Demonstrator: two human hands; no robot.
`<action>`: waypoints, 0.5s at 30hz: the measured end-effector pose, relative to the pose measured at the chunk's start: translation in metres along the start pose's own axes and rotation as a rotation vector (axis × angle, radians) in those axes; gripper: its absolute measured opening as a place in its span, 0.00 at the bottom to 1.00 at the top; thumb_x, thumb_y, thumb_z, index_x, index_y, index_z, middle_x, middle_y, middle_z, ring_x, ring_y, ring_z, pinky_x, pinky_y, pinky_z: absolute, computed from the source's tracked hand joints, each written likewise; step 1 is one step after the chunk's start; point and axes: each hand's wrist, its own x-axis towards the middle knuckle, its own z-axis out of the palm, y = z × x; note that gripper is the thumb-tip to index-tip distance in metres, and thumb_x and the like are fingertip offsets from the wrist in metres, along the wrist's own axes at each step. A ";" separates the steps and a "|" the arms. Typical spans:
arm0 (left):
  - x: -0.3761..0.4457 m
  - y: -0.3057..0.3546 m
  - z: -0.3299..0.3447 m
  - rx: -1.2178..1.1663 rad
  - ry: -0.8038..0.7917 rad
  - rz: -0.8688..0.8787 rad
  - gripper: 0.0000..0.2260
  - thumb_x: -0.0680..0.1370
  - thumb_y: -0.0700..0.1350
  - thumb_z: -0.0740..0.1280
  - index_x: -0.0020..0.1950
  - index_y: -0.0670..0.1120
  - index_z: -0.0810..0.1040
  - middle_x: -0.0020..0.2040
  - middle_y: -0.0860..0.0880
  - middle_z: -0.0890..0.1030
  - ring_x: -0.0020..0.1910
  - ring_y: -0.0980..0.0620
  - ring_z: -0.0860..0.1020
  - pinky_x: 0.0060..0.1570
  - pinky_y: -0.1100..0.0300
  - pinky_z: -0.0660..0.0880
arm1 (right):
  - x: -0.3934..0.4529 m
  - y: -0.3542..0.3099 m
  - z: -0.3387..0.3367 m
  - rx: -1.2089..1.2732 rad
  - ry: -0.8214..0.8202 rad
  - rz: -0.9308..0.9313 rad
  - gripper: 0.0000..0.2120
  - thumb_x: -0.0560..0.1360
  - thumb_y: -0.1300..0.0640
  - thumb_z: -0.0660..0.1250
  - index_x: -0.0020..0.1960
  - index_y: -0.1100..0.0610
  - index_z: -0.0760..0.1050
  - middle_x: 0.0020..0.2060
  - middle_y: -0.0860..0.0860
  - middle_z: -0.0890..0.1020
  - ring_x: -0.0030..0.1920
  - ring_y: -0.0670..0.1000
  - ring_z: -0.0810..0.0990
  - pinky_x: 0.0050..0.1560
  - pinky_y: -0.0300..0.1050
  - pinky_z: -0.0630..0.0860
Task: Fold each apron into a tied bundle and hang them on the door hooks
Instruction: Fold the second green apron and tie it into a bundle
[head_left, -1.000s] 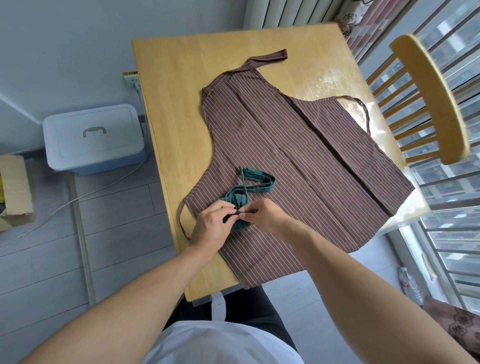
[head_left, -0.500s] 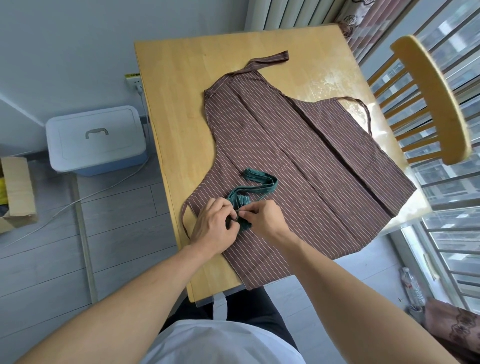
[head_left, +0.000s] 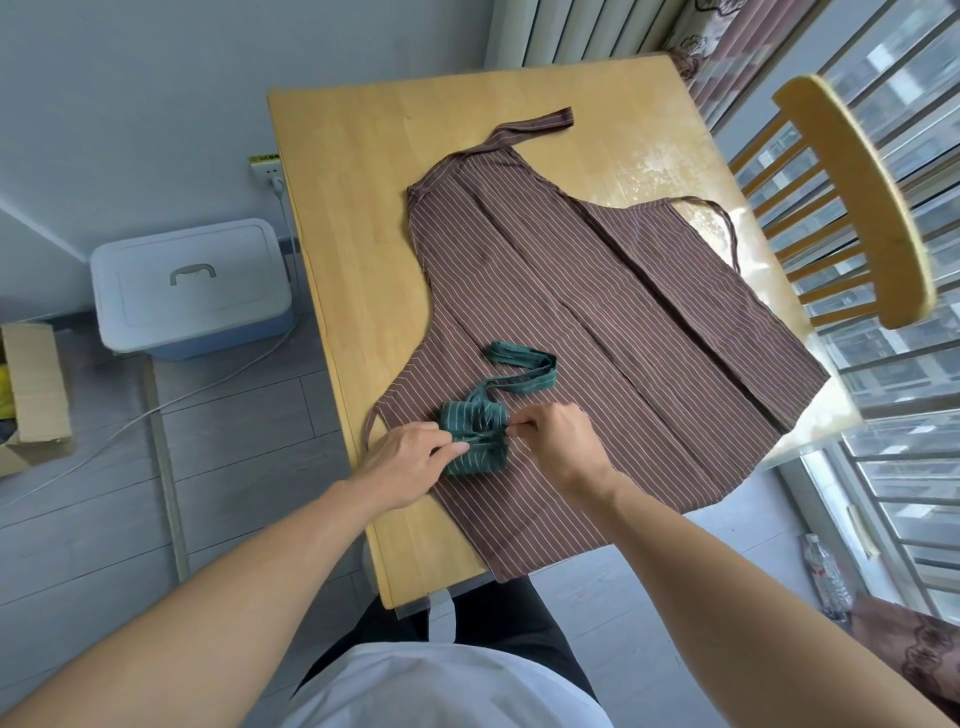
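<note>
A brown striped apron (head_left: 597, 332) lies spread flat on the wooden table (head_left: 363, 171). On its near left part sits a small folded green striped apron bundle (head_left: 474, 435) with a looped green neck strap (head_left: 524, 371) trailing toward the far side. My left hand (head_left: 410, 460) pinches one end of the bundle's tie at the bundle's left. On the right, my right hand (head_left: 553, 434) pinches the other end, and the tie runs taut across the bundle between them.
A wooden chair (head_left: 852, 208) stands at the table's right, by a barred window. On the floor to the left are a white lidded storage box (head_left: 192, 291) and an open cardboard box (head_left: 34, 389). A white cable (head_left: 208, 384) runs from a wall socket across the floor.
My hands, close together over the bundle before, have drawn apart sideways, pulling the tie tight. The green bundle now shows between them.
</note>
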 end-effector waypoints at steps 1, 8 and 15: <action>0.000 -0.001 -0.002 -0.040 -0.047 -0.003 0.21 0.85 0.56 0.57 0.35 0.47 0.65 0.35 0.49 0.71 0.35 0.54 0.70 0.41 0.55 0.65 | -0.002 0.003 0.001 -0.037 0.004 -0.013 0.08 0.81 0.59 0.67 0.51 0.56 0.86 0.44 0.48 0.88 0.39 0.46 0.85 0.45 0.44 0.83; 0.007 -0.002 -0.008 -0.119 -0.094 -0.098 0.22 0.84 0.55 0.59 0.34 0.46 0.66 0.33 0.49 0.71 0.33 0.51 0.71 0.39 0.52 0.70 | -0.012 0.010 0.008 -0.336 0.002 -0.057 0.14 0.86 0.49 0.55 0.56 0.49 0.79 0.48 0.45 0.83 0.47 0.48 0.82 0.41 0.46 0.80; 0.010 -0.008 -0.004 -0.162 -0.102 -0.204 0.22 0.83 0.55 0.61 0.33 0.46 0.66 0.30 0.50 0.69 0.29 0.52 0.69 0.34 0.55 0.66 | -0.010 0.017 0.011 -0.401 -0.022 0.042 0.11 0.85 0.49 0.57 0.52 0.45 0.78 0.40 0.45 0.85 0.32 0.47 0.80 0.32 0.42 0.73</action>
